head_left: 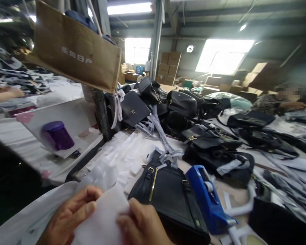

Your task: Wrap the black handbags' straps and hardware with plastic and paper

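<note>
Near the bottom edge, my left hand (72,216) pinches the left side of a thin white sheet (104,214). My right hand (142,223) grips the same sheet at its right side, its fingers slightly blurred. Just beyond my right hand lies a black backpack (168,190) with a gold zipper and buckled straps. A blue tape dispenser (206,200) rests against its right side. Behind my hands spreads a loose pile of white sheets (117,156).
Several black bags (182,103) are heaped at the back. A brown bag (76,51) hangs at upper left, above a purple container (57,135). A person (277,100) works at far right; another person's hand (15,93) shows at far left.
</note>
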Action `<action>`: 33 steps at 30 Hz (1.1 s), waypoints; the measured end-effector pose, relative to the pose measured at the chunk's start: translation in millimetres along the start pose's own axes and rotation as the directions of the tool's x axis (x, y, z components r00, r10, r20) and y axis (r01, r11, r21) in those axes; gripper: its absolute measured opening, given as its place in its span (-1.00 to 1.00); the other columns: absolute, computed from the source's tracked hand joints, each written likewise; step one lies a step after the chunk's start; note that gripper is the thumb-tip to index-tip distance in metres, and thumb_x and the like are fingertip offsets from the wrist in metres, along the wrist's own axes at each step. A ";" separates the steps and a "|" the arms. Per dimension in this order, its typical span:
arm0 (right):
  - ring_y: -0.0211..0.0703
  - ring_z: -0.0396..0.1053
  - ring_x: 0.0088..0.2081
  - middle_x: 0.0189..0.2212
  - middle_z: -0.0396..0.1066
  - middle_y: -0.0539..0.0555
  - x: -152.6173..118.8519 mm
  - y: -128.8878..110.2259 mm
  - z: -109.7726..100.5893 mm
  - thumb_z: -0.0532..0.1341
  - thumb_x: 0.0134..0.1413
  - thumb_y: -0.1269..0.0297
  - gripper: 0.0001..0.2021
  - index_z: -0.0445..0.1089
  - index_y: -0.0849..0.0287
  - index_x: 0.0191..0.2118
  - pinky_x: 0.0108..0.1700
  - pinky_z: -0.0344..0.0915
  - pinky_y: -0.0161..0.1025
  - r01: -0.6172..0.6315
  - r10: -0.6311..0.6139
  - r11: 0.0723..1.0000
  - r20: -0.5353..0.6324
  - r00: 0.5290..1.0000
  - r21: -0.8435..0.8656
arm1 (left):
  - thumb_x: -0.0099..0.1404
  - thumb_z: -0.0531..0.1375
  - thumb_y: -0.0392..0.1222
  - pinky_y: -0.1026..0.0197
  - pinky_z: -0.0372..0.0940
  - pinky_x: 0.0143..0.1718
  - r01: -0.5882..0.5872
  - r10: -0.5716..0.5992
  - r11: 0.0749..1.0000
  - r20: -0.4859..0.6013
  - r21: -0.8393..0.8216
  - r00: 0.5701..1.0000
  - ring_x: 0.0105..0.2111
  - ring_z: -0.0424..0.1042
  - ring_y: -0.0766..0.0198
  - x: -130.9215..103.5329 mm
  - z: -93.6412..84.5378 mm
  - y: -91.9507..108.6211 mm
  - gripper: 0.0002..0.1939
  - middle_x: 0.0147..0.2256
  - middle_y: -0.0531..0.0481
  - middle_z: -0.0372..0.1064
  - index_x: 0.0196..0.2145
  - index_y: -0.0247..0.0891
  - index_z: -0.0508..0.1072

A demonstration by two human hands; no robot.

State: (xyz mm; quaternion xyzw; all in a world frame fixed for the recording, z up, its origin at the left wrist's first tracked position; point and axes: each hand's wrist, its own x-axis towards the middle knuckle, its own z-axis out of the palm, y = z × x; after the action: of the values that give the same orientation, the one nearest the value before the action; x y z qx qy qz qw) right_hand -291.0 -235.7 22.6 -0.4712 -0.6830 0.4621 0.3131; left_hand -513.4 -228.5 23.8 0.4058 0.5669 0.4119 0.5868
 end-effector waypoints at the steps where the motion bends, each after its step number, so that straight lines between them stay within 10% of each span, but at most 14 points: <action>1: -0.36 0.15 -0.55 -0.61 0.19 -0.12 -1.0 3.6 -2.2 0.15 0.15 0.21 -0.77 0.24 0.17 -0.48 -0.53 0.04 -0.44 -0.039 0.045 0.998 -0.108 0.993 0.055 | 0.01 0.25 0.24 0.01 0.40 -0.38 0.037 -0.026 0.991 0.087 -0.127 0.996 -0.36 0.48 -0.06 4.0 19.5 -1.7 -0.54 -0.37 -0.03 0.51 -0.22 -0.10 0.49; 4: -0.34 0.15 -0.51 -0.58 0.20 -0.10 -1.6 14.6 -10.9 0.17 0.13 0.13 -0.74 0.24 0.18 -0.47 -0.50 0.09 -0.44 -0.078 0.123 0.984 -0.303 0.945 0.158 | -0.03 0.29 0.23 -0.04 0.42 -0.27 0.146 -0.098 0.944 0.172 -0.297 0.980 -0.18 0.48 -0.16 15.7 70.8 -13.1 -0.43 -0.25 -0.08 0.55 -0.10 -0.10 0.47; 7: -0.31 0.24 -0.57 -0.56 0.31 -0.08 1.0 24.0 -26.3 0.18 0.10 0.06 -0.75 0.29 0.17 -0.34 -0.56 0.14 -0.42 -0.209 0.242 0.945 -0.107 0.964 0.252 | -0.02 0.36 0.07 -0.02 0.44 -0.24 0.188 -0.157 0.937 0.125 -0.295 0.980 -0.13 0.49 -0.14 32.1 96.4 -17.8 -0.46 -0.23 -0.08 0.57 -0.08 -0.12 0.46; 9: -0.31 0.27 -0.64 -0.56 0.36 -0.06 5.9 31.4 -42.9 0.12 0.15 0.03 -0.73 0.31 0.15 -0.31 -0.62 0.10 -0.41 -0.303 0.313 0.924 -0.004 0.950 0.234 | 0.00 0.36 0.01 0.00 0.44 -0.22 0.189 -0.168 0.939 0.096 -0.286 0.981 -0.15 0.50 -0.10 47.5 94.5 -14.0 -0.49 -0.22 -0.07 0.57 -0.08 -0.16 0.45; 14: -0.30 0.25 -0.62 -0.63 0.36 -0.02 43.3 62.4 -77.0 0.20 0.11 0.11 -0.70 0.33 0.17 -0.54 -0.54 0.12 -0.38 -0.446 0.437 0.895 -0.196 0.878 -0.003 | 0.02 0.36 -0.03 0.06 0.40 -0.12 0.179 -0.174 0.981 0.063 -0.073 0.983 -0.17 0.51 0.00 80.1 67.5 -7.8 -0.61 -0.25 -0.03 0.57 -0.21 -0.24 0.48; 21: -0.38 -0.01 -0.79 -0.81 0.17 -0.08 102.1 88.6 -45.9 0.27 -0.11 0.30 -0.71 0.20 0.17 -0.69 -0.71 0.01 -0.38 -0.650 0.670 0.735 -0.059 0.740 0.193 | 0.01 0.31 -0.02 0.04 0.40 -0.13 0.222 -0.222 0.975 0.144 0.022 0.964 -0.18 0.51 -0.05 81.6 75.6 -18.0 -0.67 -0.33 -0.04 0.57 -0.27 -0.23 0.49; 26: -0.39 0.09 -0.66 -0.70 0.11 -0.17 99.7 80.2 -42.8 0.22 -0.18 0.36 -0.81 0.12 0.14 -0.53 -0.62 0.09 -0.44 -0.521 0.598 0.765 -0.119 0.792 0.378 | 0.09 0.27 0.00 0.05 0.39 -0.10 0.176 -0.171 0.984 0.151 -0.018 0.974 -0.14 0.50 -0.04 92.2 52.9 -21.3 -0.65 -0.25 -0.07 0.57 -0.19 -0.23 0.47; 33: -0.36 0.07 -0.55 -0.61 0.09 -0.18 84.8 56.9 -57.4 0.30 -0.16 0.25 -0.65 0.32 0.20 -0.18 -0.50 0.00 -0.38 -0.076 0.196 0.900 -0.243 0.950 0.430 | 0.26 0.15 0.02 -0.01 0.30 0.03 -0.233 0.228 0.966 0.050 0.111 0.972 -0.02 0.43 -0.07 125.9 48.8 -8.5 -0.64 -0.14 -0.14 0.54 -0.10 -0.27 0.48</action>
State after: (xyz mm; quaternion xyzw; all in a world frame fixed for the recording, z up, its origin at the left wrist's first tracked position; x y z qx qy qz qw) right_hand -251.9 -129.9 -9.1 -0.5014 -0.4829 0.5461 0.4660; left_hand -462.2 -112.9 -24.5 0.5100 0.5278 0.4360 0.5208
